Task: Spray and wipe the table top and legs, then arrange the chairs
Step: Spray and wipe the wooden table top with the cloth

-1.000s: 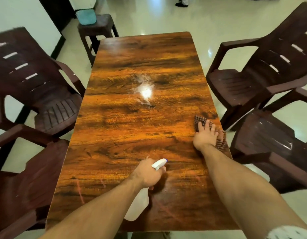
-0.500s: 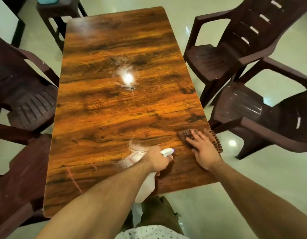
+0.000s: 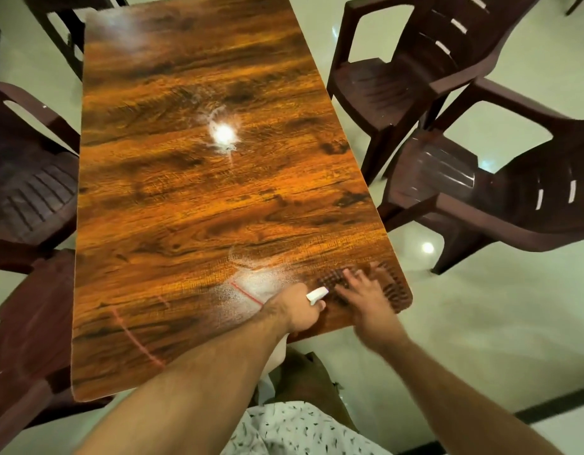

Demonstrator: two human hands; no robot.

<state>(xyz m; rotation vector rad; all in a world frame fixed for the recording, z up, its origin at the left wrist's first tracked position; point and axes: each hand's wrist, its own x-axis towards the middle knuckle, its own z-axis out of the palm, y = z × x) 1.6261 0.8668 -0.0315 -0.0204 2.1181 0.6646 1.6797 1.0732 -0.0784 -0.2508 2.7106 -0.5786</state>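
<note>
Your table (image 3: pixel 201 208) is a glossy orange-brown woodgrain slab filling the middle, with dark chairs (image 3: pixel 415 73) on both sides. A white mist patch (image 3: pixel 257 282) lies near its close right corner. Your left hand (image 3: pixel 297 311) curls around the white bottle (image 3: pixel 316 294) just beside that patch. Your right hand (image 3: pixel 366 305), blurred, presses spread fingers flat on the checked cloth (image 3: pixel 394 287) at the corner

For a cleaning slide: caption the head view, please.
Left hand holds a white spray bottle over a misted patch of the wooden table; right hand presses a checked cloth at the corner.
</note>
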